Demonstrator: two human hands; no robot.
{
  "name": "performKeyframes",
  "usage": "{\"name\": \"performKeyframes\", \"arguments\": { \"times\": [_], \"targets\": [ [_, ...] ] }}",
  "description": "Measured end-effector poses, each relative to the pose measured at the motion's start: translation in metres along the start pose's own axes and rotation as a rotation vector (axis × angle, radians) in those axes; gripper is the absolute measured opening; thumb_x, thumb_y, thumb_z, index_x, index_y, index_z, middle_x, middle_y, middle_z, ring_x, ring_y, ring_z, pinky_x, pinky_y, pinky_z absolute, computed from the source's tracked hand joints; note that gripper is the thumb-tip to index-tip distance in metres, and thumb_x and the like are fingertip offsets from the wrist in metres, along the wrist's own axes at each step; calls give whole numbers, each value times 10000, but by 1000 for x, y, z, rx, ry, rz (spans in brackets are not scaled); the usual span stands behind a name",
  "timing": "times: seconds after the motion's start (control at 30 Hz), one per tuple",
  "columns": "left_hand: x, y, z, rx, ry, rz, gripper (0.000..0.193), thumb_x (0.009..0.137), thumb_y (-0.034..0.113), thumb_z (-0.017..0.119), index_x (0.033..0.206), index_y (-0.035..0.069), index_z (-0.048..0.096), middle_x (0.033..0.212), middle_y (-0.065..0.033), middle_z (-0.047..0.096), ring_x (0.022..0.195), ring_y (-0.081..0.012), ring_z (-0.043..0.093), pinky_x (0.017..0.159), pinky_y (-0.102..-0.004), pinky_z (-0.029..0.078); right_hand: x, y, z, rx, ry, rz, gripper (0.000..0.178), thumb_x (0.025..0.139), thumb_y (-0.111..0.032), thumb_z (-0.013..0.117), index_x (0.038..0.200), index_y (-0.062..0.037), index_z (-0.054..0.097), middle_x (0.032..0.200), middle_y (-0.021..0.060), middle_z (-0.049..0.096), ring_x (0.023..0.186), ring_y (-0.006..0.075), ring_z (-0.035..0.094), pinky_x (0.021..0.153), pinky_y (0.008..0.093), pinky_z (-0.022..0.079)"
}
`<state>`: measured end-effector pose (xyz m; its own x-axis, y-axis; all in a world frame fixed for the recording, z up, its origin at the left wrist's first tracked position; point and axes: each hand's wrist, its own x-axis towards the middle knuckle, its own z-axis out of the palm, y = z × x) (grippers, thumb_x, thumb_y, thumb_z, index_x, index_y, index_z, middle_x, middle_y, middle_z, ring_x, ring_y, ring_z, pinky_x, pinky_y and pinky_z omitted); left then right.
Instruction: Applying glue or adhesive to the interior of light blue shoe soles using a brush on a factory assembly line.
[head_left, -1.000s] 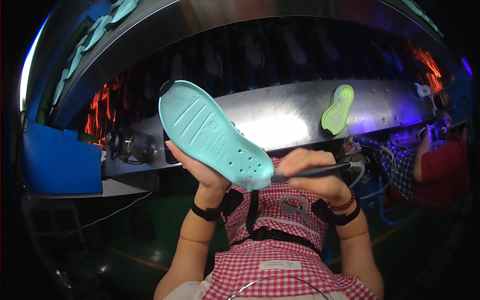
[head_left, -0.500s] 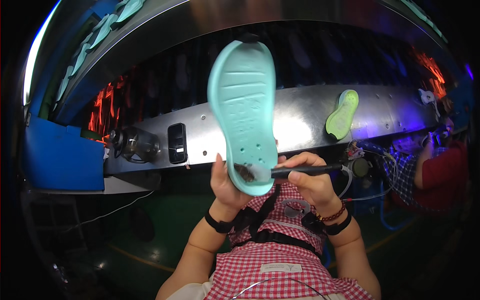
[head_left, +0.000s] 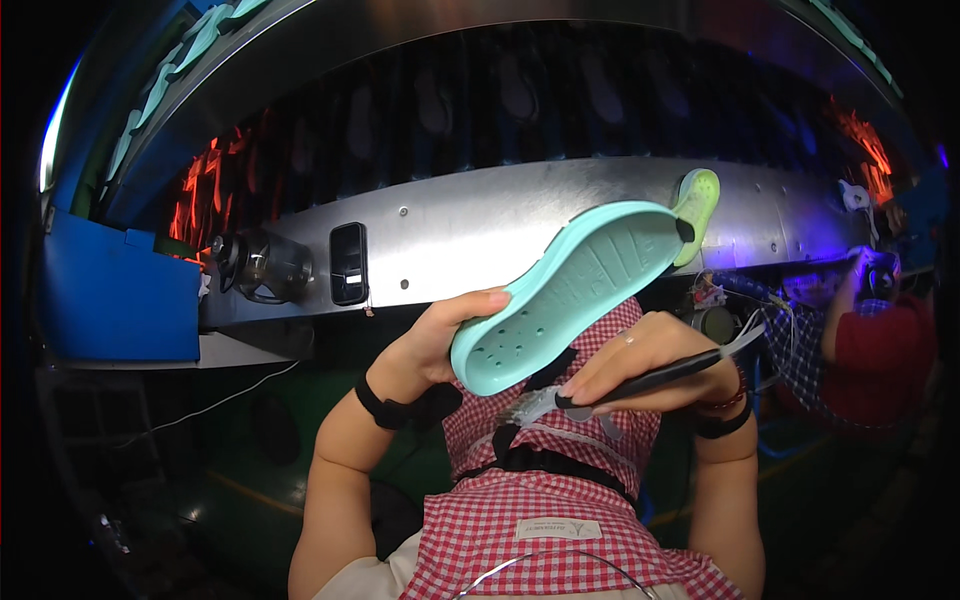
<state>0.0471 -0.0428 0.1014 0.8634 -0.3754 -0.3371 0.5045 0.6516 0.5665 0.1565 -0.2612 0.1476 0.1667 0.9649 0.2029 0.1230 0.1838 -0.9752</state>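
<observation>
A turquoise shoe sole, tilted with its hollow inner side up, is gripped at the side near its lower-left end by my left hand. Holes dot that lower end, and ridges cross the upper end, which has a black patch at its tip. My right hand is closed around the black handle of a brush. Pale, blurred bristles point left, just below the sole's edge and over the checked apron; I cannot tell whether they touch the sole. A clear tube trails from the handle's far end.
On the steel bench lie a black phone, a glass pot and a yellow-green sole behind the turquoise one. Dark racks of soles run behind, with glowing red heaters at the sides. Another person's red sleeve is at right.
The turquoise sole has gone from upright to slanted, its upper end swinging right and down. The brush has come off its inner surface to below its edge. My left hand has shifted its hold.
</observation>
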Motion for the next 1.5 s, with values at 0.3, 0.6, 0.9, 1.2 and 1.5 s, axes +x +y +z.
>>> {"name": "performKeyframes", "arguments": {
  "times": [0.3, 0.6, 0.9, 1.2, 1.5],
  "targets": [
    [-11, 9, 8, 244, 49, -119, 592, 840, 367, 445, 1238, -69, 404, 1096, -200, 548, 950, -229, 567, 830, -304, 452, 1, -11, -19, -133, -136, -1, 195, 692, 9, 670, 886, 0, 655, 928, 153, 648, 858, 246, 641, 764, 300, 505],
    [-34, 16, 0, 146, 255, 53, 557, 816, 340, 432, 1185, -75, 472, 1084, -207, 563, 941, -241, 569, 829, -305, 446, -12, -7, -12, -96, 92, 12, 189, 681, 25, 685, 867, 10, 651, 891, 170, 649, 859, 258, 640, 763, 312, 512],
    [-52, 20, 5, -81, 205, 311, 639, 803, 435, 453, 1222, -47, 441, 1133, -205, 540, 988, -268, 559, 887, -321, 420, -20, -18, 12, -188, 166, -10, 239, 672, 23, 678, 904, -31, 647, 948, 134, 647, 849, 235, 641, 722, 273, 513],
    [21, -30, 3, -432, 52, 417, 914, 777, 738, 116, 1289, 11, 329, 1104, -224, 517, 1027, -355, 515, 897, -467, 420, 5, 30, 26, -5, 572, 224, 227, 696, -22, 683, 917, 7, 642, 819, 89, 650, 685, 81, 584, 587, 205, 458],
    [13, -25, -11, -365, 252, 667, 881, 748, 768, 172, 1234, 70, 401, 1001, -127, 561, 940, -276, 545, 891, -483, 411, -3, 12, 50, -545, 253, -146, 217, 636, -15, 687, 846, -24, 633, 725, 87, 637, 602, 221, 601, 535, 288, 468]
  ]
}}
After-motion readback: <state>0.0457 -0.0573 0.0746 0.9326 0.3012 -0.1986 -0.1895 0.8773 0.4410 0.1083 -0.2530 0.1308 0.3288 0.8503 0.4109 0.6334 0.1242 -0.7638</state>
